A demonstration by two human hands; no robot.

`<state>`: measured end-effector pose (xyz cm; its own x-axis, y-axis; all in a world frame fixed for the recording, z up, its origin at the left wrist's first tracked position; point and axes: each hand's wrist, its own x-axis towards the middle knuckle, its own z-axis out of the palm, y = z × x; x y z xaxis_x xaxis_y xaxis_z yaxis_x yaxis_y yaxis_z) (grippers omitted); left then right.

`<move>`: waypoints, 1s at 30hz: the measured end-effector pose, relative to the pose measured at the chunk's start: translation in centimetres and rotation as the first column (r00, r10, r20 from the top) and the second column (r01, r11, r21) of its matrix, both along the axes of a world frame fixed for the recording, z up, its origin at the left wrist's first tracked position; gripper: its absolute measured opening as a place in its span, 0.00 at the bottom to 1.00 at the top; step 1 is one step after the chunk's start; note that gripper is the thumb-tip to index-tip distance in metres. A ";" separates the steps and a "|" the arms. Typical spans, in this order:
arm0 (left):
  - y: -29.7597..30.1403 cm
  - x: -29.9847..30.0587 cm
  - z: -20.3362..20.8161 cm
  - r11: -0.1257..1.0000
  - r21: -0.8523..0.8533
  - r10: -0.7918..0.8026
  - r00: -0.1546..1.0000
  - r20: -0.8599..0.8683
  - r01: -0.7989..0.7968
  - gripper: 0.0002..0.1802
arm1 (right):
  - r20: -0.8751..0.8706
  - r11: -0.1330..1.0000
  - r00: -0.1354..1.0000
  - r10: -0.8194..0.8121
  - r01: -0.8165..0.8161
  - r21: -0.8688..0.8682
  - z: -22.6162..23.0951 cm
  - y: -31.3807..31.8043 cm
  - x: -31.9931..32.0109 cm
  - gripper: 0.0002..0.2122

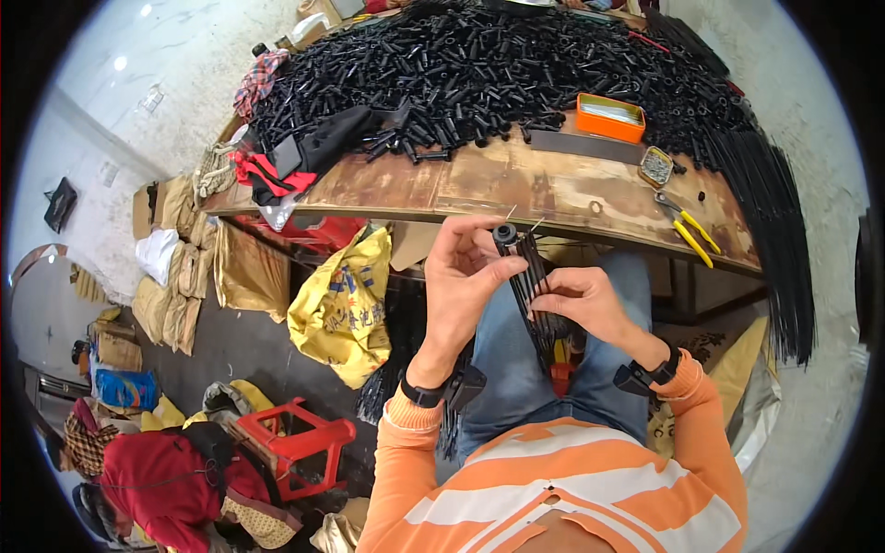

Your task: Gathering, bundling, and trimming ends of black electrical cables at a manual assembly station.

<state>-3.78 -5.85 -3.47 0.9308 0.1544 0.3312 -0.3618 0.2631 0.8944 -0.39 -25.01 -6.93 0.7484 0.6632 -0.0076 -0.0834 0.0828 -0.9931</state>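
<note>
Above my lap, just off the table's front edge, is what looks like an umbrella frame (532, 276): thin black ribs hanging from a round black hub. My left hand (466, 281) grips it near the hub, thumb and fingers closed around the top. Lower down, my right hand (583, 300) pinches the ribs between thumb and forefinger. Two thin, light wire-like pieces stick up near the hub. The lower ends of the ribs hang between my knees.
Small black tubular parts (442, 74) heap over the wooden table (387, 184). Nearby lie an orange box (610, 118), a small tin of metal bits (656, 166), yellow-handled pliers (690, 230) and long black rods (770, 240). Left are a yellow sack (346, 309), a red stool (295, 442) and a person in red (166, 479).
</note>
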 end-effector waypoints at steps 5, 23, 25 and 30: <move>0.7 1.5 -0.3 0.999 -0.012 -0.037 0.998 0.053 0.037 0.23 | -0.011 0.996 0.996 -0.086 0.086 0.000 0.7 0.8 -0.7 0.05; -5.2 3.2 0.7 0.999 0.022 0.050 0.999 0.010 -0.050 0.15 | 0.123 0.970 0.962 -0.243 0.243 0.019 -0.1 -0.3 2.0 0.02; -5.5 3.6 1.1 1.000 0.016 0.013 1.000 0.011 -0.013 0.11 | 0.296 0.952 0.913 -0.283 0.304 -0.027 0.2 -0.7 2.6 0.03; -6.4 5.6 -1.0 0.992 0.127 -0.017 1.000 0.002 0.017 0.14 | 0.441 0.911 0.817 -0.372 0.412 0.007 -2.3 -1.4 4.7 0.05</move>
